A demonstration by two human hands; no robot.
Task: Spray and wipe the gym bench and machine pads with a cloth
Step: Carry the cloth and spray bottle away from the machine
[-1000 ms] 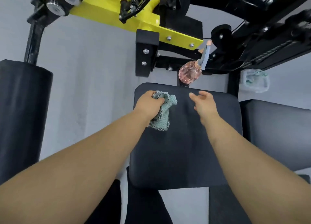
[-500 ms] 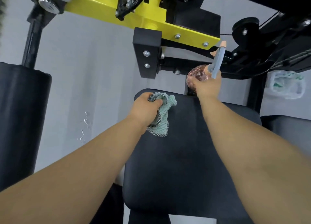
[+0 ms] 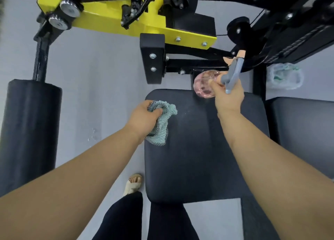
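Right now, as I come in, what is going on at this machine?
A person is cleaning a gym machine. The left hand grips a teal cloth over the far left part of the black seat pad. The right hand holds a pink spray bottle by its neck at the pad's far edge, below the yellow frame. Whether spray is coming out cannot be seen.

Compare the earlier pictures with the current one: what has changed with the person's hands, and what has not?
The right hand reached forward to the pink spray bottle beyond the seat pad and now grips it. The left hand still holds the teal cloth on the pad, unmoved.
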